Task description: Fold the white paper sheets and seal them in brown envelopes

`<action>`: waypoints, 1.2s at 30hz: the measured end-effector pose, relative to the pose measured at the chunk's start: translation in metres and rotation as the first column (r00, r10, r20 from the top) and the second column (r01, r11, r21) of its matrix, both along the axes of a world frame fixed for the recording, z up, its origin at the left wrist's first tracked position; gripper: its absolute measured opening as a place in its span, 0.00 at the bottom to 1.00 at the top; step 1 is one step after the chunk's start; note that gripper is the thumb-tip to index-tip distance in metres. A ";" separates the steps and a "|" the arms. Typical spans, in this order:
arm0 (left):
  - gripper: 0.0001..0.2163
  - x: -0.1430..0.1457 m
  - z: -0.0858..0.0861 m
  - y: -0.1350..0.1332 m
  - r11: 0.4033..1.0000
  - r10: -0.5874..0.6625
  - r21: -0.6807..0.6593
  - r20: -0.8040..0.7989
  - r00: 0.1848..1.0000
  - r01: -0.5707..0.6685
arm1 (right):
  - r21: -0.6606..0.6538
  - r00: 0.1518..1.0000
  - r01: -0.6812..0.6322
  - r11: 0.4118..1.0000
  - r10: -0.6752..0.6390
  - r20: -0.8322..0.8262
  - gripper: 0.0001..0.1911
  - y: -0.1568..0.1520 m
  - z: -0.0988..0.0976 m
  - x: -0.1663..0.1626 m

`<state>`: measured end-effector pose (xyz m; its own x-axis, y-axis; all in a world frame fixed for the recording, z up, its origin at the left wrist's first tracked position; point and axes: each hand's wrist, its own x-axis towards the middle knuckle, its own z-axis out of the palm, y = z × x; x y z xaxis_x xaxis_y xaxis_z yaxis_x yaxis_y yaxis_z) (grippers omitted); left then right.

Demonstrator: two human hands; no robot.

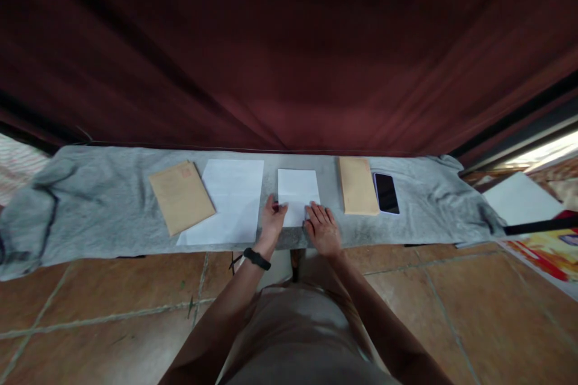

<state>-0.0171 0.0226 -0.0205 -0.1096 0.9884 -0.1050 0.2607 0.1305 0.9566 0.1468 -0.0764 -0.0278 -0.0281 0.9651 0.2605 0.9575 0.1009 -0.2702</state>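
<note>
A white sheet of paper [298,185], with a crease across its middle, lies on the grey cloth in front of me. My left hand [271,224] is at the sheet's lower left edge, thumb on the paper and fingers curled. A small dark reddish thing shows between that thumb and forefinger, too small to name. Flat on the sheet's lower right corner rests my right hand [324,230], fingers stretched out and holding nothing. Left of the sheet are larger white papers [235,204], partly covered by a stack of brown envelopes [182,197].
Another stack of brown envelopes [358,186] lies to the right, beside a phone [386,194] with a dark screen. The grey cloth [112,204] covers a narrow table. A dark red curtain [289,72] hangs behind it. At far right is a white sheet [521,198].
</note>
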 end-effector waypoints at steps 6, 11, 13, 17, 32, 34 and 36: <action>0.06 0.003 0.040 0.007 0.995 -0.059 0.087 0.025 0.998 0.056 | 0.041 0.983 -0.002 0.999 0.009 -0.185 0.27 0.000 -0.001 0.008; 0.07 -0.005 0.093 0.015 0.844 -0.013 0.499 -0.346 0.938 0.196 | 0.130 0.884 0.169 0.977 -0.092 -0.458 0.26 0.002 -0.004 0.019; 0.09 -0.009 0.098 0.012 0.757 -0.042 0.547 -0.504 0.862 0.357 | 0.152 0.859 0.183 0.971 -0.083 -0.505 0.26 -0.001 -0.004 0.019; 0.10 -0.020 0.073 -0.009 0.607 -0.122 0.459 -0.752 0.647 0.648 | 0.185 0.854 0.039 0.982 0.064 -0.517 0.23 -0.021 0.001 0.011; 0.17 -0.050 0.021 -0.045 0.562 -0.301 0.259 -0.820 0.486 0.785 | -0.010 0.983 -0.178 0.984 0.178 -0.038 0.23 -0.022 0.014 0.001; 0.18 -0.041 0.021 -0.048 0.583 -0.324 0.231 -0.813 0.483 0.779 | -0.036 0.985 -0.174 0.984 0.174 0.000 0.23 -0.023 0.013 0.000; 0.20 -0.026 0.020 -0.052 0.575 -0.345 0.197 -0.821 0.454 0.794 | -0.051 0.986 -0.163 0.985 0.164 0.023 0.24 -0.023 0.012 -0.002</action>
<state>-0.0432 -0.0290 -0.0005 0.6930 0.6836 0.2290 0.6082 -0.7249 0.3235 0.1449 -0.0999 -0.0160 -0.1931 0.9584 0.2101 0.9362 0.2441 -0.2528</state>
